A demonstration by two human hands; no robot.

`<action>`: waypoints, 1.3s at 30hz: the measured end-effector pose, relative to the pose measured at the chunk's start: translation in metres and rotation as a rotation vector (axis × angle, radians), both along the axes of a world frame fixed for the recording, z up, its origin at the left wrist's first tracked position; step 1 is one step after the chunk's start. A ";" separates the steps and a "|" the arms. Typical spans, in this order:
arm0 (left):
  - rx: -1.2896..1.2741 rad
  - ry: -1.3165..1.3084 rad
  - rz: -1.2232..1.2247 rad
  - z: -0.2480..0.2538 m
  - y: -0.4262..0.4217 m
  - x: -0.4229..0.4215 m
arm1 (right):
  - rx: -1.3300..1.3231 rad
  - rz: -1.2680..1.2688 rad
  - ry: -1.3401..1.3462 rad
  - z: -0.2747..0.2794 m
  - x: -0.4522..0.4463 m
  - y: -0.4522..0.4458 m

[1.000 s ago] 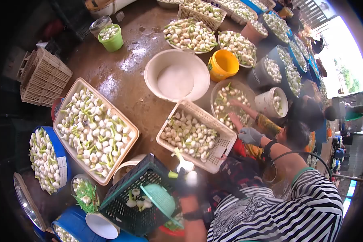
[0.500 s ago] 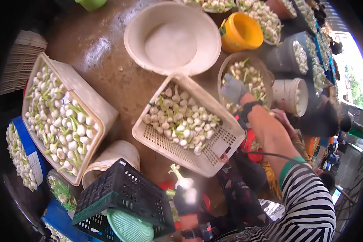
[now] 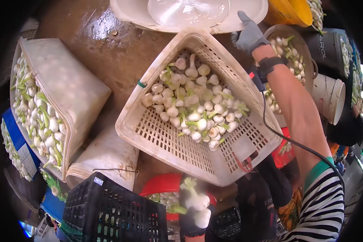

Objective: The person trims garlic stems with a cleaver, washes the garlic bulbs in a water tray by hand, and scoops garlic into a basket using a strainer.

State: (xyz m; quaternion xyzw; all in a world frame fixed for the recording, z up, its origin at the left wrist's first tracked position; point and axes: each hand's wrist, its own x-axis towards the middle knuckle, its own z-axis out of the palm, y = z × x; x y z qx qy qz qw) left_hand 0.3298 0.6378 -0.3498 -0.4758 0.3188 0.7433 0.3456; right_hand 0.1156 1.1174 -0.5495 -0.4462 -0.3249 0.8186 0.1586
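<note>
Grey fabric is covering the right hand in the head view, where it is reaching toward the top of the scene with its fingers spread apart and nothing visible in its grasp. It is overlapping the edge of a white, wide plastic basin, though whether it is touching the rim is impossible to tell. A black wristband is circling that wrist, and a thin black cable is running down beside the forearm to a black-and-white striped sleeve.

At the bottom, the dark, blurred left hand is closing on pale garlic bulbs with short green stems; its individual fingers are too unclear to make out. The two hands are staying well apart.

Between them a cream, slotted plastic crate is sitting at a slant, holding a heap of white garlic and leaving part of its slotted base showing. A brownish round tub containing more garlic is standing to its right, below a yellow plastic bucket.

On the left, a deep cream plastic tub full of garlic is tilting in view, with a stained white bucket lying beside it and a black lattice crate below.
</note>
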 end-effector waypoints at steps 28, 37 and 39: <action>0.357 0.224 -0.102 0.129 0.045 -0.048 | 0.297 -0.204 0.393 0.402 -0.029 0.122; -0.079 0.271 -0.169 0.045 0.030 -0.041 | 1.116 1.133 -0.714 0.138 0.154 -0.061; -0.211 0.268 -0.248 0.007 0.014 -0.032 | 0.975 1.036 -0.764 0.106 0.170 -0.082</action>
